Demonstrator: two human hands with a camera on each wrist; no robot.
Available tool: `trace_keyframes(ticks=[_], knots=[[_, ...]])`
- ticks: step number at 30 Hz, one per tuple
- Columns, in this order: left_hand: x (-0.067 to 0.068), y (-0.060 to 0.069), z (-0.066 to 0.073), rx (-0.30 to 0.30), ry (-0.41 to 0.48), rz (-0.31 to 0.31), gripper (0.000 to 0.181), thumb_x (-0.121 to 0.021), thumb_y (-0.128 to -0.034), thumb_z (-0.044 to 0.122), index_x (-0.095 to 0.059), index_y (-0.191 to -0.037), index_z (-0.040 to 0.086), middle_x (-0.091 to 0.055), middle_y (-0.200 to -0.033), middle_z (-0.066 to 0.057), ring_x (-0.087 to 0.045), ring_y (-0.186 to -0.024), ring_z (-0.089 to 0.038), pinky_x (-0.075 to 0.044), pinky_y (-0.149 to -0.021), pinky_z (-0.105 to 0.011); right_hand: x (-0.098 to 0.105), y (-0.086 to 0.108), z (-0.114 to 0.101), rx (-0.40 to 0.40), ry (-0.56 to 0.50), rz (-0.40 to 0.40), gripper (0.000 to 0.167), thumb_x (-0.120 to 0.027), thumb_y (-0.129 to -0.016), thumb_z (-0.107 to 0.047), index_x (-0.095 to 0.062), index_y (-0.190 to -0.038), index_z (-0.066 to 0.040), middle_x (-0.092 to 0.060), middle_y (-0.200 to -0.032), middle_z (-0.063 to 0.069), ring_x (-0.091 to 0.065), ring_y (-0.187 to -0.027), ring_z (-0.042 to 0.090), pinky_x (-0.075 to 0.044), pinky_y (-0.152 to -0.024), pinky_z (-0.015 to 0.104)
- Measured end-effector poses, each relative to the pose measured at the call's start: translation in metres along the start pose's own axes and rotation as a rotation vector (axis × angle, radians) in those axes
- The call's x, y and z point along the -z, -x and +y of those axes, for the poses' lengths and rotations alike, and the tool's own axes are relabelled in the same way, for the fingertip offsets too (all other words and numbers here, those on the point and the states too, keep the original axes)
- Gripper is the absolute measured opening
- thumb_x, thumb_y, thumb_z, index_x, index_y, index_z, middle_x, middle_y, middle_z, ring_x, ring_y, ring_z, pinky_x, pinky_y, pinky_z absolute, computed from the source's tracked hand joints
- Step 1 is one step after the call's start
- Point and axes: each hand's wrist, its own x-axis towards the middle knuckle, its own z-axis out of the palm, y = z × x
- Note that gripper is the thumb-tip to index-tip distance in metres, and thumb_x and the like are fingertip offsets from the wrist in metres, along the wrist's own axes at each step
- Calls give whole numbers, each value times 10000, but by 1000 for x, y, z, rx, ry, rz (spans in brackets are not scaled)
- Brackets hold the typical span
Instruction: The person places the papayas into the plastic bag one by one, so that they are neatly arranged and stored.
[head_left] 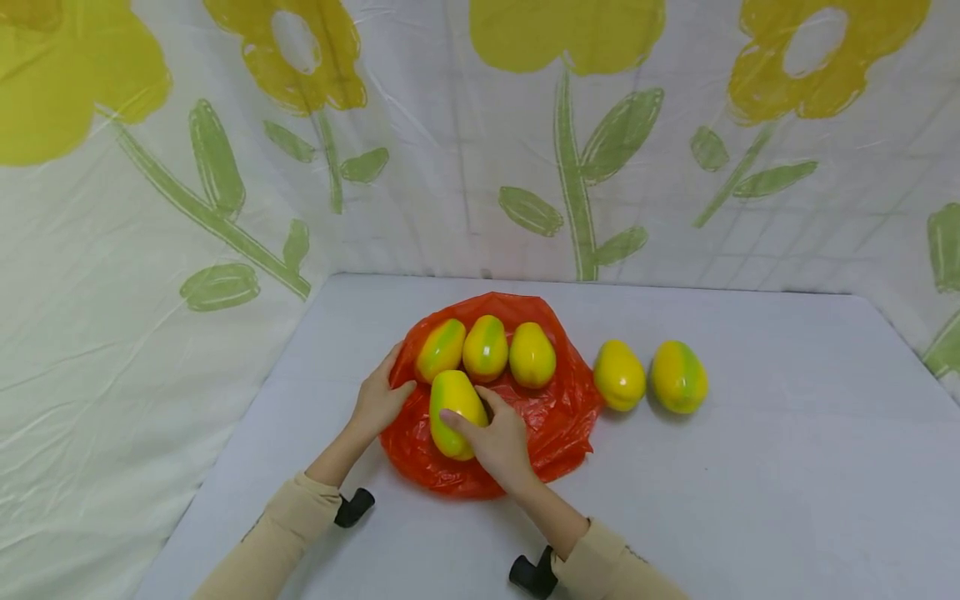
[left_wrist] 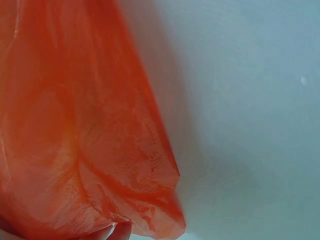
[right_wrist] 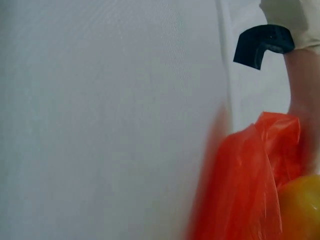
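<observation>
A red plastic bag (head_left: 558, 429) lies spread and wrinkled on the table. My left hand (head_left: 378, 404) grips its left edge; fingertips (left_wrist: 121, 231) show at the bottom of the left wrist view, against the film. My right hand (head_left: 506, 442) holds a glossy yellow-green papaya (head_left: 450, 400) over the front part of the bag, thumb on top. Behind it, three similar papayas (head_left: 485, 350) sit in a row on the red film. In the right wrist view the bag (right_wrist: 240, 185) is partly blurred, with a piece of yellow fruit (right_wrist: 301, 207) at the corner.
Two more papayas, one touching the bag's right side (head_left: 619, 377) and another beside it (head_left: 678, 377), rest on the white table (head_left: 787, 467). A cloth backdrop (head_left: 450, 167) with painted flowers rises behind the table. Black mounts (head_left: 355, 507) are at both wrists.
</observation>
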Motion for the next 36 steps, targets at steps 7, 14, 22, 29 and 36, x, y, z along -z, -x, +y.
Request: trace_keyframes(ticks=[7, 14, 22, 29, 36], knots=[[0, -1, 0, 14, 18, -7, 664, -493, -952, 86, -201, -1547, 47, -304, -1536, -224, -380, -1337, -422, -369, -1053, -552, -11, -2, 1, -124, -39, -14, 712, -749, -823, -406, -513, -1365, -8, -572, -1289, 144, -530, -1133, 303, -499, -936, 492], [0, -2, -1, 9, 21, -6, 672, -497, -947, 92, -199, -1548, 49, -310, -1531, -230, -392, -1324, -428, -380, -1043, -560, -13, -3, 2, -238, -156, -16, 743, -769, -813, -367, -479, -1385, 7, -543, -1317, 155, -514, -1162, 307, -489, -958, 480], [-1, 0, -1, 1, 27, -3, 658, -499, -948, 80, -218, -1542, 43, -332, -1516, -240, -415, -1303, -432, -394, -1028, -559, -20, -6, 7, -272, -207, 7, 726, -784, -804, -342, -497, -1365, 19, -564, -1256, 157, -536, -1111, 299, -503, -938, 459], [-1, 1, -1, 1, 28, -1, 659, -500, -946, 75, -221, -1542, 45, -338, -1510, -248, -428, -1290, -440, -407, -1015, -563, -30, -7, 5, -267, -209, 14, 710, -783, -809, -327, -500, -1356, 26, -572, -1239, 160, -543, -1093, 301, -502, -937, 466], [-2, 0, -1, -5, 29, -12, 670, -497, -947, 81, -201, -1547, 43, -323, -1519, -247, -420, -1299, -441, -407, -1016, -565, -41, -7, 4, -225, -160, 47, 700, -789, -799, -345, -515, -1336, 11, -580, -1223, 137, -540, -1068, 290, -503, -923, 473]])
